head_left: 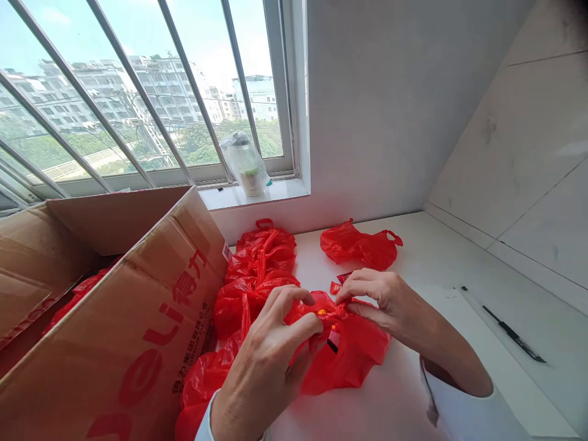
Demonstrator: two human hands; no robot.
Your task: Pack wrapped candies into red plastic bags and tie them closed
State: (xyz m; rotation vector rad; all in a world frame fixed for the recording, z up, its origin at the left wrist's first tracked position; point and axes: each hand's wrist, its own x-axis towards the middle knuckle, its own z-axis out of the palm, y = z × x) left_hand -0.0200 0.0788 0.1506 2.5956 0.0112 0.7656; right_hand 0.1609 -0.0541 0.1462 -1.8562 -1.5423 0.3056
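Note:
A thin red plastic bag (353, 361) lies on the white table in front of me, its mouth bunched up between my hands. Through the opening and film show a bit of orange and a small pink-and-black item (334, 337). My left hand (271, 349) is closed on the bag's left edge, with thumb and fingers curled inward. On the other side, my right hand (379, 297) pinches the gathered rim. Just beyond those fingertips lies a small red packet (335, 287), partly covered by my right hand.
Several filled, knotted red bags (261, 263) line the left, against a cardboard box (151, 318) with more red bags inside. Another red bag (361, 245) lies at the back. A pen (514, 334) rests on the right; a bagged cup (250, 174) stands on the windowsill.

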